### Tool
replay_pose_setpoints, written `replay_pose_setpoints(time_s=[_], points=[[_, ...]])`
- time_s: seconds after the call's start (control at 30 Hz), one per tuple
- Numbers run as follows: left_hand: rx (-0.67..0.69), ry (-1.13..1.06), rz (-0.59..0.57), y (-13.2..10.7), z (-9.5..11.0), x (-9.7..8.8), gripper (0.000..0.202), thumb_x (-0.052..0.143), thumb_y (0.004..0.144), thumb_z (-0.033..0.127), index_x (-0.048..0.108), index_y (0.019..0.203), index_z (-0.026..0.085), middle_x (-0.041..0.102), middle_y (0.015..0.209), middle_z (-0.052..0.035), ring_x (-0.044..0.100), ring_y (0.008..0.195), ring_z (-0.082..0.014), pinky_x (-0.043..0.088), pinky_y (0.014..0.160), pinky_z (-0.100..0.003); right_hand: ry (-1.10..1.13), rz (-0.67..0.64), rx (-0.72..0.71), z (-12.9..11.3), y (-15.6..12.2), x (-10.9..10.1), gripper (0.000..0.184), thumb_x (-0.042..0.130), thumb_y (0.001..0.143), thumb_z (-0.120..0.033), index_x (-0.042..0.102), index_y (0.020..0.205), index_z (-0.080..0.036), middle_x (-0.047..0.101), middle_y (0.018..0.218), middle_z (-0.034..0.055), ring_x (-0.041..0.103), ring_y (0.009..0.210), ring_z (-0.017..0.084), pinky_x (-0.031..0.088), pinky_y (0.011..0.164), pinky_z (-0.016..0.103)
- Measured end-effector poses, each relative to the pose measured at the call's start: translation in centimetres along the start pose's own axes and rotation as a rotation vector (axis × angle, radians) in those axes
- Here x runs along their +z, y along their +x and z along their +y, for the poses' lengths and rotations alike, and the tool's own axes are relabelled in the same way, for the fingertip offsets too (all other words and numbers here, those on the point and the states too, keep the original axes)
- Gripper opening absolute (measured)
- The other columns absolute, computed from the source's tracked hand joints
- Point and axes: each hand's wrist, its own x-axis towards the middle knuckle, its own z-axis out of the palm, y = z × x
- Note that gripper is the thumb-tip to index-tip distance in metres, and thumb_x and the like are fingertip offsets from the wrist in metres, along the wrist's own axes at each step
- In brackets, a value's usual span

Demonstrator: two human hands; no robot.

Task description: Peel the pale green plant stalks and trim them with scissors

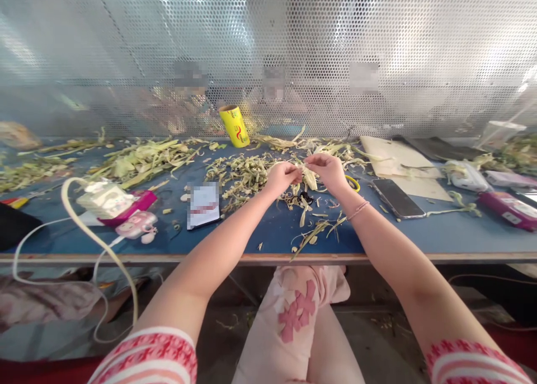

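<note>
Head: hands [283, 177] [329, 171] over plant scraps [241, 177]

Pale plant piece [310, 179], tapered; curled scraps [241, 177] heaped beside.

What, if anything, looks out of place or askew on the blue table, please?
The yellow tube looks askew: it appears to lean, top toward the left, in front of the perforated panel. A few plant strips lie near the table's front edge, outside the middle heap, as if strayed. No clear damage shows.

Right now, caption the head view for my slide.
Left hand and right hand, close together over plant scraps on a blue table.
</note>
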Motion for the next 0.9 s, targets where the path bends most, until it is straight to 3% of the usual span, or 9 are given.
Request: replay_pose_setpoints(time_s=[0.13,0.27,0.33,0.5,0.67,0.9], points=[[0.126,0.509,0.012,0.1,-0.6,-0.5,0.017,0.069,0.07,0.03,0.059,0.062,0.018,0.063,0.065,-0.0026,0.058,0.066,-0.0158,0.045,0.07,-0.029,-0.015,0.057,-0.005,0.3,0.3,-0.8,0.018,0.071,0.062,-0.028,0.07,0.078,-0.02,0.07,0.078,0.0012,0.064,0.076,0.016,0.051,0.079,0.034],[0.131,0.742,-0.024,0.4,-1.5,-0.1,0.029,0.069,0.067,0.041,0.053,0.056,0.02,0.055,0.058,-0.0033,0.055,0.067,-0.0199,0.043,0.071,-0.032,-0.051,0.051,-0.01,0.4,0.4,-0.8,0.015,0.068,0.063,-0.025,0.07,0.077,-0.02,0.07,0.077,0.0011,0.064,0.074,0.016,0.05,0.08,0.035],[0.124,0.801,-0.008,0.4,-1.9,0.3,0.025,0.069,0.067,0.037,0.053,0.056,0.02,0.055,0.059,-0.0041,0.056,0.07,-0.0211,0.043,0.072,-0.032,-0.071,0.032,-0.014,0.3,0.3,-0.5,0.015,0.068,0.062,-0.025,0.07,0.076,-0.02,0.07,0.076,0.0011,0.064,0.073,0.016,0.051,0.079,0.035],[0.143,0.838,-0.019,0.3,-1.6,0.3,0.017,0.056,0.071,0.017,0.056,0.054,0.019,0.058,0.063,-0.0077,0.058,0.071,-0.0229,0.042,0.074,-0.034,-0.085,0.011,-0.007,0.5,0.4,-0.4,0.014,0.069,0.061,-0.027,0.069,0.074,-0.02,0.07,0.073,0.0008,0.064,0.071,0.016,0.051,0.077,0.034],[0.123,0.769,-0.022,0.1,-0.8,-0.5,0.012,0.057,0.07,0.017,0.058,0.058,0.019,0.059,0.062,-0.006,0.055,0.065,-0.0201,0.041,0.069,-0.032,0.0,0.082,0.042,1.3,0.7,-1.1,0.02,0.071,0.058,-0.029,0.068,0.076,-0.02,0.068,0.075,0.0007,0.063,0.074,0.015,0.051,0.078,0.034],[0.153,0.499,-0.008,-0.4,0.2,-0.4,0.006,0.06,0.072,0.022,0.058,0.067,0.018,0.059,0.062,-0.0008,0.051,0.058,-0.014,0.038,0.061,-0.026,0.327,0.092,0.188,0.6,0.1,-0.9,0.03,0.078,0.053,-0.03,0.062,0.076,-0.02,0.065,0.079,-0.0015,0.062,0.075,0.011,0.054,0.081,0.032]])
